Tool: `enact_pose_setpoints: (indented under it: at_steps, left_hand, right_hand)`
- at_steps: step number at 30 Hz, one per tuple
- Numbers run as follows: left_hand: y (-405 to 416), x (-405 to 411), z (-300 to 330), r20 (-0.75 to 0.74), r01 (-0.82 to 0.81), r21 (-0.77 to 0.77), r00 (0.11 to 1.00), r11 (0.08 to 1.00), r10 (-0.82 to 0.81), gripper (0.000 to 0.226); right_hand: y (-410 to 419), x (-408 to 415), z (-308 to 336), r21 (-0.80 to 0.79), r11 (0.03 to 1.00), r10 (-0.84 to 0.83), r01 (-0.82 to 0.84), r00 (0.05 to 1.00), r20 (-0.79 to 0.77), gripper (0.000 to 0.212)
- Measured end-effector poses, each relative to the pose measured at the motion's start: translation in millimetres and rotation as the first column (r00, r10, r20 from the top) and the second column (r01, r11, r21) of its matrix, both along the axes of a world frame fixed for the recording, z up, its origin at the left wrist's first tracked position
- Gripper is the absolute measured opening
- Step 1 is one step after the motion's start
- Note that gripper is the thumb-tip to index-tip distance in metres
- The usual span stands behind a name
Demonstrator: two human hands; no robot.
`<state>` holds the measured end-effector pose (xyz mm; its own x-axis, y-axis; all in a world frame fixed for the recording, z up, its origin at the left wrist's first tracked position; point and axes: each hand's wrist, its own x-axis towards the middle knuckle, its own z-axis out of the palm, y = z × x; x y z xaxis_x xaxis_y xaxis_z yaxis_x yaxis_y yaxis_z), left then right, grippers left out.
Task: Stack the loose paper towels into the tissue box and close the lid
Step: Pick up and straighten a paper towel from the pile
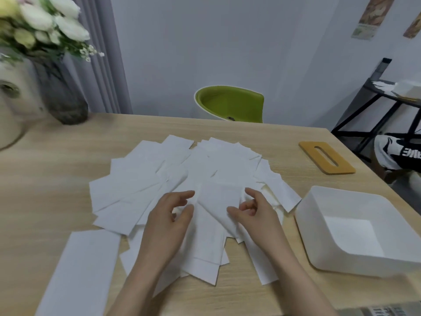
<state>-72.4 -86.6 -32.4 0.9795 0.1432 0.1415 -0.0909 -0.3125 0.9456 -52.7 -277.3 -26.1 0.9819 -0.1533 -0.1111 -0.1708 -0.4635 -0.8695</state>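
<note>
Left hand [169,215] and right hand [251,209] apart, fingers curled pinching top paper towels [159,179] fanned mid tabletop [57,156], likely gathering. Tissue box [323,226] open at right edge, ready to fill; lid [326,157] off, far right corner.

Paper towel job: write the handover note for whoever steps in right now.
Left hand: fingers curled, pinching the left edge of one paper towel on top of the pile.
Right hand: fingers curled, pinching the same towel's right edge.
Loose towels: fanned out across the middle of the table; one lies apart at front left.
Tissue box: open, at right, no towels visible inside.
Lid: tan, slotted, flat on the table beyond the box.
Done: lid off, nothing stacked in the box.
Left: gather and square the towels, place them in the box, fit the lid.
</note>
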Motion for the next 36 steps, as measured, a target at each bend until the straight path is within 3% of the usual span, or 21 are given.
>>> enact_pose_setpoints:
  at_steps: [5,9,12,14,17,19,22,26,30,36]
  left_hand:
    - [-2,0,-2,-0.048,0.038,-0.035,0.998,0.999,-0.04,0.03]
    - [-3,3,-3,-0.074,0.062,0.019,0.995,0.998,-0.06,0.029]
    - [-3,7,-3,-0.074,0.073,0.064,0.995,0.995,-0.068,0.029]
    - [-5,9,-1,-0.07,0.082,0.074,0.995,0.994,-0.077,0.032]
    - [-8,10,2,-0.057,0.11,0.031,0.992,0.993,-0.109,0.032]
    - [-10,9,4,-0.043,0.119,-0.078,0.992,0.99,-0.123,0.023]
    - [-11,4,7,-0.024,0.096,-0.293,0.994,0.951,-0.108,0.011]
    - [-9,0,9,-0.062,0.055,-0.435,0.994,0.899,-0.09,0.006]
    - [-3,0,6,-0.12,-0.02,-0.414,0.992,0.91,-0.033,0.004]
    - [28,-2,-5,-0.139,-0.174,-0.359,0.981,0.917,0.132,0.006]
  right_hand:
    - [11,2,-11,0.077,0.996,-0.037,0.037,0.999,0.009,0.014]
    - [13,-1,-5,0.132,0.991,-0.017,0.007,0.997,0.076,0.016]
    - [10,-6,5,0.235,0.971,0.029,-0.05,0.996,0.089,0.007]
    - [7,-8,12,0.319,0.945,0.045,-0.07,0.995,0.086,0.013]
    - [4,-10,21,0.447,0.889,0.083,-0.101,0.995,0.061,0.019]
    - [5,-11,24,0.482,0.868,0.105,-0.117,0.993,0.051,0.021]
    - [7,-11,26,0.48,0.868,0.113,-0.124,0.992,0.051,0.019]
    - [18,-11,25,0.488,0.861,0.14,-0.144,0.989,0.046,0.018]
    - [30,-10,20,0.472,0.868,0.148,-0.152,0.988,0.045,0.012]
    - [23,-11,16,0.325,0.942,0.069,-0.089,0.995,0.072,0.004]
